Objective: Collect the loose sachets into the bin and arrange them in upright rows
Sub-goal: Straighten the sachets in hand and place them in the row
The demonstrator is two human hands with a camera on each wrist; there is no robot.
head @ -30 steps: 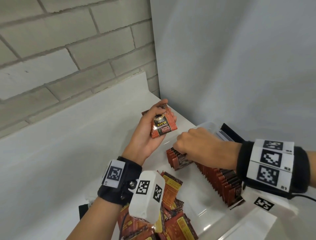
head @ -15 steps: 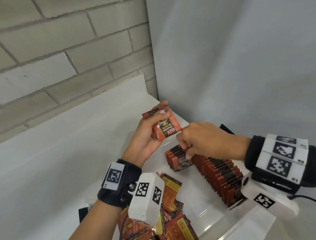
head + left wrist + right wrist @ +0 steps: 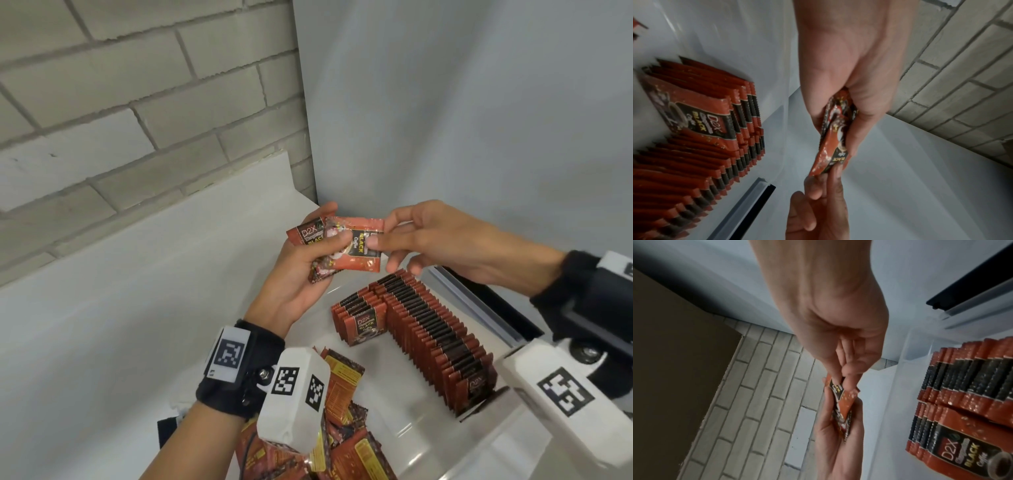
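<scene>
Our left hand (image 3: 294,274) grips a small stack of sachets (image 3: 308,236) above the bin (image 3: 404,431); our right hand (image 3: 442,240) pinches the top sachet (image 3: 356,248) at its 3 o'clock end, long axis lying crosswise. The short upright row (image 3: 359,318) stands at 6 o'clock below, nearer the right hand, we judge.

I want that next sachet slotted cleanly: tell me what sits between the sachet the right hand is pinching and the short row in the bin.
Nothing visible. The right hand pinches the top sachet off the left hand's stack, above the short row; open air lies between.
</scene>
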